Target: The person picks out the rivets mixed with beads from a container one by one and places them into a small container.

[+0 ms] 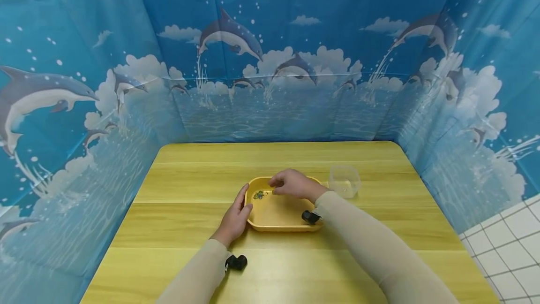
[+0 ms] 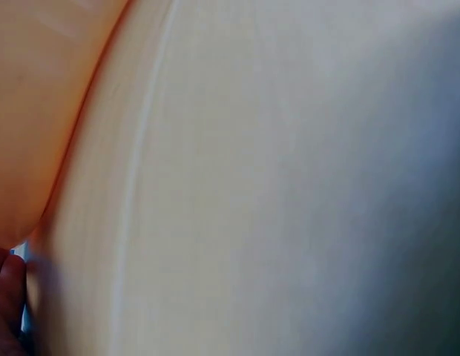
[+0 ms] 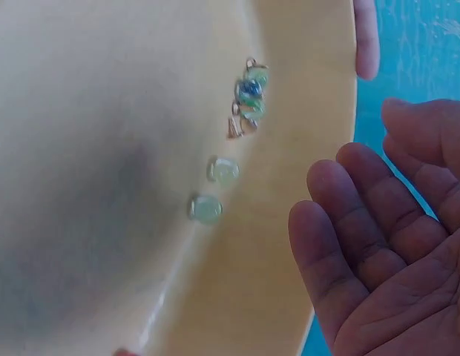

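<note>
A shallow yellow tray (image 1: 280, 212) lies on the table. My left hand (image 1: 234, 219) holds its left side, the fingers along the outer wall and the thumb at the rim. Over the back of the tray hovers my right hand (image 1: 293, 183); in the right wrist view its fingers (image 3: 326, 248) are loosely bent, with nothing between them. Small translucent green and blue glass marbles (image 1: 258, 195) gather at the tray's back left. Two pale green marbles (image 3: 208, 210) sit apart from the cluster (image 3: 250, 90), where small coppery bent pieces (image 3: 235, 127) also show.
A clear plastic box (image 1: 344, 182) stands just right of the tray, partly behind the right wrist. The yellow wood-grain table (image 1: 168, 229) reaches back to a blue dolphin-print curtain (image 1: 278, 102). Black wrist cameras (image 1: 237, 262) sit on both sleeves.
</note>
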Demonstrator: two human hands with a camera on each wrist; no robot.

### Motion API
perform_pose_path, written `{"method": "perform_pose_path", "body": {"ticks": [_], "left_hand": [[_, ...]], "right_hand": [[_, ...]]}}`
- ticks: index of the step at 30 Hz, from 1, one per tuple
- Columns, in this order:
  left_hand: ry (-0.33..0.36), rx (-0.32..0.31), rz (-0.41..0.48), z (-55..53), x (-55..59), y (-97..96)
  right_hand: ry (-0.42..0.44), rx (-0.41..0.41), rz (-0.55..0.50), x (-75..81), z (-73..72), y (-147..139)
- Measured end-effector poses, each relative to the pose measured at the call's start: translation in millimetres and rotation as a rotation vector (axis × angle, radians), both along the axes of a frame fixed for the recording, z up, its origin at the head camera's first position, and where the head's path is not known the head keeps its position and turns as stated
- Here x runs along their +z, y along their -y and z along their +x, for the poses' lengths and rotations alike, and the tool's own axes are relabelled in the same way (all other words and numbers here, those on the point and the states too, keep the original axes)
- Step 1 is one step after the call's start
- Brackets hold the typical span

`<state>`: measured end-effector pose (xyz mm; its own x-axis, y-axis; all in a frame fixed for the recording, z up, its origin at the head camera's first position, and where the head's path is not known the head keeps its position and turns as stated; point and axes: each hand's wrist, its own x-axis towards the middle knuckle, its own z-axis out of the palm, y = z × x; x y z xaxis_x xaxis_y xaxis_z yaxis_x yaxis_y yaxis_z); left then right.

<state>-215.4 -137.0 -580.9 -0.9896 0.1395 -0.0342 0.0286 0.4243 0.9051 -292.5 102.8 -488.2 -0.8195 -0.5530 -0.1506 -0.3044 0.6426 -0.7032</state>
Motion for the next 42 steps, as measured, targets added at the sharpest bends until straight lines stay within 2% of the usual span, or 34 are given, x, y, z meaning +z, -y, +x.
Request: {"method": "perform_pose_path", "body": {"ticks": [10,14,26,35,42], "left_hand": [[0.019,-0.005,0.014,-0.1,0.6,0.0],[0.005,-0.007,0.012,0.3,0.5,-0.8],[0.027,0.007,0.027,2.8,1.6,-1.9],[0.006,-0.004,0.041,4.1,0.3,-2.2],[-0.001,-0.005,0.024,3.8,0.8,-1.9]], "right_hand": [[0.017,0.014,0.064,-10.4,-2.8,17.7],[0.011,0.000,0.090,-14.4,-5.1,19.0],[0.018,0.028,0.091,-32.1,-9.9,22.9],[-0.074,0.028,0.143,-45.7,-8.9,34.6],[-0.069,0.006,0.171,-49.1,-7.8,40.4]]}}
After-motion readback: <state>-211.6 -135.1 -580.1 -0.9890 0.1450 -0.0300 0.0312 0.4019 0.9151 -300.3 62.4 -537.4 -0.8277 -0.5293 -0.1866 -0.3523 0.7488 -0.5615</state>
